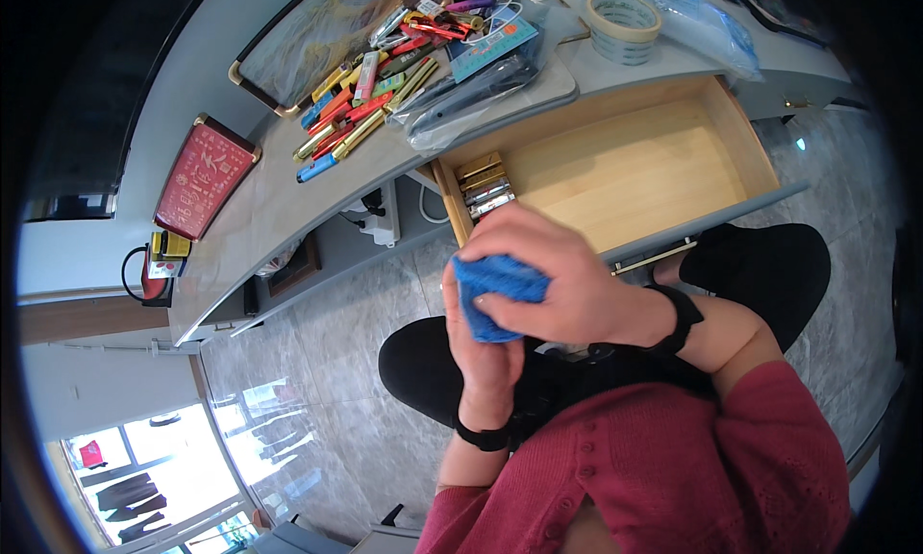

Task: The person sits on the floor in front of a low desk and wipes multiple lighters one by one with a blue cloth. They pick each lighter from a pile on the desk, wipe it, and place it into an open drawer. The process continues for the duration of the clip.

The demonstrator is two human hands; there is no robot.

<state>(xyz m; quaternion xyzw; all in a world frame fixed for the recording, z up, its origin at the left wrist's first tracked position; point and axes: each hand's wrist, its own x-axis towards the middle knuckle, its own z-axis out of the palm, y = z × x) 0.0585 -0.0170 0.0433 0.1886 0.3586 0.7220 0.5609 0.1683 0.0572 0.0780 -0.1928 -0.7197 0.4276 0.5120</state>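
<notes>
A blue cloth (497, 294), folded over, is pressed between my two hands in front of the opened drawer. My right hand (555, 280) grips it from above and the right, its thumb lying across the fabric. From below and the left, my left hand (479, 352) supports the cloth, with its fingers partly hidden behind it and behind my right hand. Whether the cloth wraps anything cannot be seen. Just beyond my hands is the wooden drawer (634, 157), pulled out from under the desk. Several small gold and silver cylinders (487, 186), resembling batteries, sit at its left end.
Pens, markers and lighters (368, 93) are piled on the desk (267, 201). Nearby are a plastic bag with dark contents (476, 96), tape rolls (624, 28) and a red decorated board (205, 179). A white power strip (381, 215) is under the desktop. My knees flank the drawer front.
</notes>
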